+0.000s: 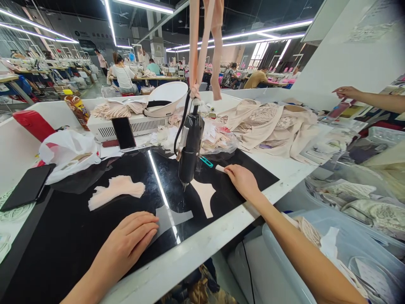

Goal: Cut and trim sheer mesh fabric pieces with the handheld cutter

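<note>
My left hand (128,240) lies flat, fingers together and stretched out, on the glossy black work mat (63,236) near the table's front edge. It holds nothing. My right hand (242,179) rests further right on the mat, its fingers pinching a small pale piece (220,168). Between the hands lies a pale cut fabric piece (205,196). A stack of pink fabric pieces (115,190) sits to the left. A black hanging cutting tool (190,147) dangles tip down over the mat, just above the pale piece.
A phone (123,132) leans on a white machine (133,124) behind the mat. A dark tablet (27,188) and white bag (68,150) lie left. Beige lace garments (272,122) pile at the back right. Clear bins (348,228) stand right. Another person's hand (346,91) reaches in far right.
</note>
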{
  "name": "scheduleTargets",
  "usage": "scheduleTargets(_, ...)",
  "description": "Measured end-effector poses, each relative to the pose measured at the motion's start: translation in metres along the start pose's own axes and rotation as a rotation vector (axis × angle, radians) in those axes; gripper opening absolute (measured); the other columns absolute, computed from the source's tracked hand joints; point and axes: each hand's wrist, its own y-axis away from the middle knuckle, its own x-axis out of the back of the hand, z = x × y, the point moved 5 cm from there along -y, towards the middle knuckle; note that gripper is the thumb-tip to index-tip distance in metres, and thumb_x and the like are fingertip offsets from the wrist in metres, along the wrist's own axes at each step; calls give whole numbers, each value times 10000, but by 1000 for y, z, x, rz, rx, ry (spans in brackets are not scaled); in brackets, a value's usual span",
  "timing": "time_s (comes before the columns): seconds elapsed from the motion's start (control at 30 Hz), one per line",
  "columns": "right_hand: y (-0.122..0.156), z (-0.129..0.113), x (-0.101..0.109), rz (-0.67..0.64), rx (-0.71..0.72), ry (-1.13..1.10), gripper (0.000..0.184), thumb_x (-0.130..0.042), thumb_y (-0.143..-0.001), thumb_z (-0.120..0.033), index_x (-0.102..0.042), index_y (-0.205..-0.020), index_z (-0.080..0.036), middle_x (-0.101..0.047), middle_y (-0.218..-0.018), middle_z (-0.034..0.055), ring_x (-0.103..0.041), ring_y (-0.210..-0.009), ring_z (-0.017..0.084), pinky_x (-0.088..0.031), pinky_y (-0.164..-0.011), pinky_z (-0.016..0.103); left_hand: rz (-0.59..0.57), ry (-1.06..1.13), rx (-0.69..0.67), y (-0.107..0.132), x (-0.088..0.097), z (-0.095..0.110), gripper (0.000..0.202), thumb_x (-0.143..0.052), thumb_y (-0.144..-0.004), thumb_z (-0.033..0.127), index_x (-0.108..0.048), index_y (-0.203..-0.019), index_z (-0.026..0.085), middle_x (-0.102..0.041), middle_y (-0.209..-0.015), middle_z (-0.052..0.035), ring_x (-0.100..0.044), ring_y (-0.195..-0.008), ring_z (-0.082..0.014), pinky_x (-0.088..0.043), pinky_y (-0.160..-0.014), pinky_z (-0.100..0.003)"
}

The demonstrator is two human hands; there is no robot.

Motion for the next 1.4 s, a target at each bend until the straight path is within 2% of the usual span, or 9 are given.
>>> scheduleTargets(0.3,2,-2,6,14,-61,-148,357,-601,-951,-396,-607,-1230,-172,-647,-1235,88,-656,-1063,199,-580,-913,425,-14,5,6,3,-3,-2,156,-593,-992,251,-701,-1103,233,-731,-1157,1,-658,-1121,-157,-533,-1037,-301)
scheduleTargets(0.7,2,25,43,263,-221,-492,345,-586,-959,-406,-614,-1208,-169,-664,-1186,80,-665,-1016,184,-583,-892,409,0,28,43,1,-1,-4,177,-568,-1000,299,-725,-1061,244,-735,-1141,-11,-680,-1081,-169,-561,-988,-300)
scheduleTargets(0.9,5,24,36,148,-241,-602,334,-594,-955,-405,-623,-1186,-166,-669,-1170,76,-667,-998,179,-589,-871,394,3,29,28,1,0,-5,158,-576,-1000,295,-708,-1074,248,-725,-1149,1,-666,-1091,-154,-545,-1000,-279)
scheduleTargets(1.17,8,19,34,27,-220,-676,326,-610,-944,-406,-636,-1157,-160,-673,-1147,65,-668,-988,183,-591,-858,386,-3,22,33,1,0,-6,167,-570,-999,293,-713,-1072,245,-732,-1144,-16,-681,-1078,-175,-562,-984,-303)
scheduleTargets(1.4,9,20,38,26,-240,-795,320,-596,-953,-408,-634,-1152,-161,-678,-1123,65,-670,-953,167,-594,-834,368,-13,17,33,-1,0,-4,169,-568,-1000,284,-716,-1068,237,-732,-1144,-23,-681,-1074,-176,-565,-975,-306)
